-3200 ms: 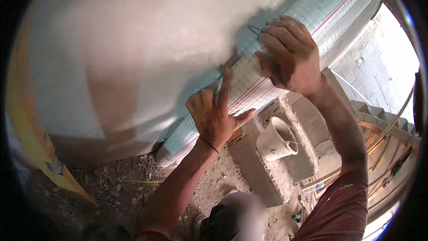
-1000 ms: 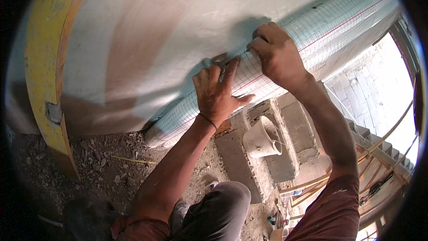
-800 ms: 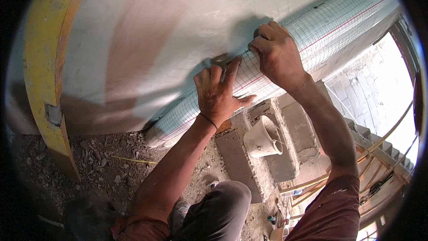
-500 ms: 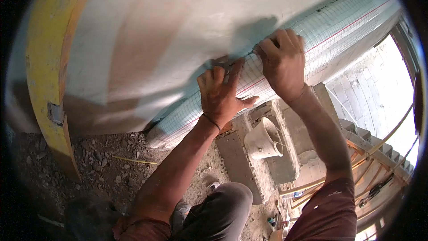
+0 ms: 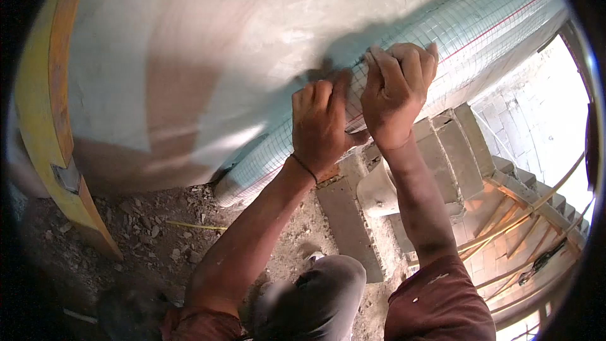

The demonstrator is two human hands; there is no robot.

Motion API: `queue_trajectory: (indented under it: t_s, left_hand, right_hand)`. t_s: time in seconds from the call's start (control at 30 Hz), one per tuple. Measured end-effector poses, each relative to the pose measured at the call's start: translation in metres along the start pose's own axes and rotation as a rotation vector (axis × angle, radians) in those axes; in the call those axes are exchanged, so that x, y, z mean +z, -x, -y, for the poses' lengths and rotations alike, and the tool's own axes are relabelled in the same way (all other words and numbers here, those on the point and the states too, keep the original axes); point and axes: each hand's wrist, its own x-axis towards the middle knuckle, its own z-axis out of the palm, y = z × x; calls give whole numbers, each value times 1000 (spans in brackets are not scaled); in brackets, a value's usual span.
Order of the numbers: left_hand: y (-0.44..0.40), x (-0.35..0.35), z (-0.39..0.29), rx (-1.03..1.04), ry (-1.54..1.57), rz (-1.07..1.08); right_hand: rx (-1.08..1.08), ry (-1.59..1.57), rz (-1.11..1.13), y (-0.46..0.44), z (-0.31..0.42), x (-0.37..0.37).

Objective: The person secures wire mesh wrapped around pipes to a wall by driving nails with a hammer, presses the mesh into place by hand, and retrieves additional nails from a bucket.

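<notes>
A long pale band of fiberglass mesh (image 5: 486, 38), gridded and marked with a red line, runs diagonally along the wall's rounded edge. My left hand (image 5: 320, 117) has its fingers curled over the mesh's upper side, with the thumb on the near side. Close beside it, my right hand (image 5: 399, 88) is closed, fingertips pinching at the mesh's upper edge. Something small and dark shows at the right fingertips; I cannot make out what it is.
The pale plastered wall (image 5: 252, 44) fills the upper view. A yellow wooden board (image 5: 47, 101) stands at left above rubble (image 5: 151, 227). Below the mesh are concrete blocks (image 5: 350, 227) and a white bucket (image 5: 379, 192), partly behind my right forearm. Wooden poles (image 5: 517, 221) lie at right.
My right hand has shifted closer to my left, and both stay on the mesh. My left fingers are drawn closer together. The view has moved slightly, and my right forearm now covers part of the bucket.
</notes>
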Motion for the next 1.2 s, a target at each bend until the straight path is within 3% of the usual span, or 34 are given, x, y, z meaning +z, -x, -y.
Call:
queue_trajectory:
  t_s: [0.67,0.73,0.87,0.97,1.13,1.2]
  left_hand:
    - [-9,0,-6,-74,-74,94]
    - [-10,5,-2,5,-17,-50]
    - [-6,21,12,92,41,-128]
    - [-5,14,11,107,70,-78]
    - [-1,18,22,204,27,-75]
    - [1,15,28,287,22,-73]
  right_hand:
    - [39,-35,19,10,10,-1]
    - [30,-15,-11,10,10,3]
    - [59,21,-70,6,17,7]
    - [84,-12,-91,7,14,7]
    - [308,-72,90,12,17,22]
    - [176,-63,-144,10,14,28]
